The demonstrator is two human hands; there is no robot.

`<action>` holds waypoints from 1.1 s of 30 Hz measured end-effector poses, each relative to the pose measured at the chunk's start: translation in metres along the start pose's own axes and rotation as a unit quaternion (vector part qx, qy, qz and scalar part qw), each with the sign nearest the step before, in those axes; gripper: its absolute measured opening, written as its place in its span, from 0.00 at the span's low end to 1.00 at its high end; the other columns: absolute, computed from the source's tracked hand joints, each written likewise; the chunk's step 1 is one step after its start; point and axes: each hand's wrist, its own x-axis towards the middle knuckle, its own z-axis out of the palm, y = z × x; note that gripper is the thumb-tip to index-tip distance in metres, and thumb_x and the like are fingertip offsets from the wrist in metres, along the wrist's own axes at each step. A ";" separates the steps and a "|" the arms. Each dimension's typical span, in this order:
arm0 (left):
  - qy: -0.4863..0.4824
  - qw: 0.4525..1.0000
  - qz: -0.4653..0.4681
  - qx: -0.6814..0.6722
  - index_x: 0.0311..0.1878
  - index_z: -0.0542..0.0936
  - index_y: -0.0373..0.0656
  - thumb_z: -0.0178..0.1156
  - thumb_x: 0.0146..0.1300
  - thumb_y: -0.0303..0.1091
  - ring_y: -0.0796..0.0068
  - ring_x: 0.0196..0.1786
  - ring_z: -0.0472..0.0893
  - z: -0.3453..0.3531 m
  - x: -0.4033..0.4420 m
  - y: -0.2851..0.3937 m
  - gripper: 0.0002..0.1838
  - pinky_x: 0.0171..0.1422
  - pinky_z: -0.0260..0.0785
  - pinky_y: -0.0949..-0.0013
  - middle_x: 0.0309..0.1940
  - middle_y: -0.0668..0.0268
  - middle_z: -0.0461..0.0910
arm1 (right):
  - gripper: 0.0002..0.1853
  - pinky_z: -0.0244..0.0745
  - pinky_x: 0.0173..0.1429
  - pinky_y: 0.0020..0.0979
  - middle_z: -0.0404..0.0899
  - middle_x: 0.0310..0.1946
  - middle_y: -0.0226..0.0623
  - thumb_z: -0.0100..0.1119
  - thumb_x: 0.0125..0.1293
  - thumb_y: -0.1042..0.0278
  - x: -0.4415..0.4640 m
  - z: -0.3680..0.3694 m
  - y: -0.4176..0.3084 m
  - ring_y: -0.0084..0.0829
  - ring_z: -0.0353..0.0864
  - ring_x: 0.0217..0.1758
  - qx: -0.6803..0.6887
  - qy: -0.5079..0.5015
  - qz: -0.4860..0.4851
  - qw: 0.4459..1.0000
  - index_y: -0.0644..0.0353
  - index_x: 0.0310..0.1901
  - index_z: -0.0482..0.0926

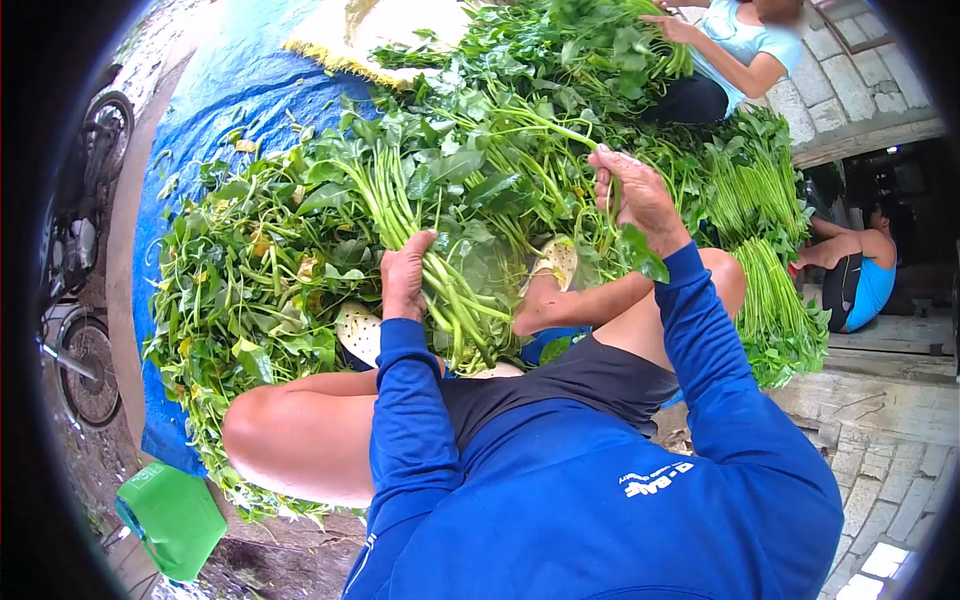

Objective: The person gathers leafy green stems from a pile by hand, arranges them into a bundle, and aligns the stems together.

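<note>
My left hand is wrapped round a bunch of green stems, whose cut ends point down toward my lap and whose leaves spread away from me. Raised at the right, my right hand has its fingers closed on a single leafy stem; a leaf hangs below that wrist. Loose leafy greens lie heaped around my legs and beyond both hands.
Bundled greens lie at the right. A co-worker handles greens at the top right; another person sits farther right. A blue tarp, a green container and a motorcycle are at the left.
</note>
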 end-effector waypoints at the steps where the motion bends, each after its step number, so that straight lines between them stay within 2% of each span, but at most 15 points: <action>1: -0.001 1.000 -0.001 0.001 0.45 0.86 0.36 0.75 0.67 0.34 0.68 0.24 0.86 0.001 -0.002 -0.002 0.12 0.29 0.83 0.63 0.28 0.62 0.87 | 0.23 0.72 0.34 0.26 0.74 0.27 0.19 0.65 0.83 0.50 0.002 0.000 0.010 0.18 0.74 0.28 0.044 -0.015 0.009 0.999 0.61 0.64 0.82; 2: -0.003 1.000 -0.001 0.002 0.45 0.86 0.37 0.75 0.67 0.34 0.68 0.24 0.86 0.002 -0.004 -0.004 0.12 0.29 0.82 0.63 0.28 0.62 0.87 | 0.24 0.73 0.35 0.28 0.73 0.27 0.19 0.65 0.82 0.48 0.003 0.001 0.018 0.19 0.75 0.28 0.087 -0.030 0.018 0.996 0.61 0.64 0.81; 6: 0.003 1.000 -0.006 0.000 0.44 0.87 0.35 0.74 0.67 0.35 0.67 0.26 0.87 -0.002 0.005 -0.017 0.12 0.30 0.82 0.63 0.30 0.62 0.88 | 0.22 0.82 0.47 0.34 0.78 0.37 0.24 0.57 0.83 0.65 -0.013 0.016 0.020 0.23 0.81 0.37 0.223 -0.111 0.115 0.962 0.65 0.72 0.76; 7: 0.005 1.000 -0.015 -0.007 0.44 0.87 0.34 0.74 0.67 0.34 0.67 0.26 0.88 -0.002 0.003 -0.017 0.12 0.30 0.83 0.62 0.30 0.61 0.89 | 0.27 0.84 0.54 0.39 0.81 0.44 0.27 0.55 0.78 0.72 -0.012 0.008 0.025 0.25 0.83 0.41 0.266 -0.172 0.140 0.938 0.66 0.76 0.72; 10: 0.004 0.999 -0.037 -0.018 0.43 0.87 0.34 0.75 0.66 0.34 0.66 0.25 0.88 0.000 0.001 -0.016 0.12 0.31 0.84 0.61 0.30 0.60 0.89 | 0.27 0.84 0.59 0.39 0.83 0.45 0.29 0.56 0.77 0.72 -0.013 0.003 0.034 0.24 0.84 0.42 0.169 -0.214 0.107 0.956 0.67 0.76 0.74; 14: 0.003 0.999 -0.036 -0.021 0.45 0.87 0.34 0.74 0.67 0.33 0.66 0.25 0.88 -0.003 0.008 -0.022 0.12 0.30 0.84 0.61 0.30 0.59 0.88 | 0.24 0.89 0.53 0.33 0.84 0.49 0.27 0.62 0.76 0.76 -0.014 0.008 0.048 0.19 0.84 0.45 -0.032 -0.109 0.031 0.993 0.65 0.72 0.79; 15: -0.003 0.999 -0.039 -0.037 0.45 0.87 0.35 0.74 0.68 0.33 0.65 0.25 0.88 -0.002 0.009 -0.024 0.11 0.30 0.84 0.60 0.30 0.59 0.88 | 0.24 0.89 0.46 0.29 0.84 0.48 0.24 0.68 0.75 0.73 -0.014 0.018 0.048 0.16 0.83 0.43 -0.106 -0.039 -0.012 0.994 0.61 0.70 0.81; 16: -0.005 0.999 -0.043 -0.026 0.45 0.87 0.35 0.74 0.68 0.32 0.65 0.25 0.88 -0.004 0.012 -0.025 0.10 0.30 0.84 0.60 0.30 0.59 0.88 | 0.21 0.85 0.49 0.27 0.83 0.47 0.23 0.69 0.76 0.70 -0.011 0.019 0.050 0.16 0.82 0.43 -0.224 0.016 -0.048 0.973 0.60 0.68 0.83; 18: -0.002 0.998 -0.049 -0.024 0.45 0.87 0.34 0.74 0.68 0.32 0.65 0.25 0.88 -0.005 0.016 -0.028 0.10 0.30 0.84 0.60 0.30 0.59 0.88 | 0.19 0.83 0.52 0.29 0.88 0.45 0.34 0.70 0.76 0.67 0.005 0.015 0.063 0.24 0.85 0.46 -0.331 0.042 -0.198 0.922 0.66 0.63 0.86; 24: 0.002 0.998 -0.059 -0.028 0.46 0.86 0.32 0.75 0.64 0.30 0.65 0.30 0.89 -0.002 0.009 -0.024 0.12 0.35 0.85 0.60 0.34 0.59 0.89 | 0.22 0.80 0.57 0.34 0.88 0.44 0.44 0.74 0.75 0.53 0.002 0.023 0.057 0.36 0.87 0.46 -0.396 0.158 -0.310 0.850 0.71 0.51 0.89; 25: 0.002 0.997 -0.067 -0.030 0.46 0.86 0.32 0.75 0.64 0.30 0.65 0.30 0.89 -0.005 0.013 -0.028 0.13 0.35 0.86 0.60 0.34 0.58 0.89 | 0.20 0.79 0.57 0.36 0.89 0.43 0.45 0.71 0.77 0.57 0.000 0.025 0.056 0.37 0.87 0.48 -0.395 0.177 -0.306 0.848 0.72 0.50 0.89; 28: 0.004 0.997 -0.068 -0.026 0.46 0.86 0.32 0.75 0.64 0.30 0.64 0.30 0.89 -0.006 0.014 -0.029 0.13 0.35 0.86 0.60 0.34 0.58 0.89 | 0.16 0.79 0.54 0.36 0.88 0.39 0.44 0.68 0.78 0.61 0.001 0.023 0.054 0.34 0.86 0.44 -0.388 0.152 -0.376 0.828 0.71 0.49 0.89; 29: 0.000 0.997 -0.065 -0.028 0.45 0.86 0.33 0.75 0.65 0.33 0.65 0.28 0.89 -0.006 0.015 -0.032 0.13 0.33 0.86 0.59 0.32 0.59 0.89 | 0.12 0.78 0.46 0.30 0.86 0.33 0.36 0.66 0.77 0.66 -0.003 0.025 0.055 0.25 0.82 0.37 -0.307 0.163 -0.310 0.885 0.69 0.46 0.89; 32: 0.005 0.998 -0.066 -0.018 0.45 0.86 0.33 0.75 0.65 0.33 0.64 0.27 0.89 -0.007 0.017 -0.034 0.13 0.32 0.86 0.59 0.31 0.59 0.88 | 0.08 0.70 0.38 0.24 0.83 0.32 0.26 0.67 0.77 0.67 -0.006 0.028 0.051 0.16 0.74 0.32 -0.182 0.167 -0.200 0.948 0.63 0.44 0.88; 33: 0.008 0.998 -0.061 -0.012 0.45 0.86 0.33 0.75 0.65 0.33 0.64 0.27 0.89 -0.007 0.017 -0.035 0.13 0.31 0.86 0.58 0.31 0.59 0.88 | 0.05 0.64 0.35 0.22 0.81 0.31 0.19 0.69 0.78 0.67 -0.003 0.034 0.054 0.12 0.70 0.31 -0.096 0.146 -0.203 0.964 0.59 0.46 0.88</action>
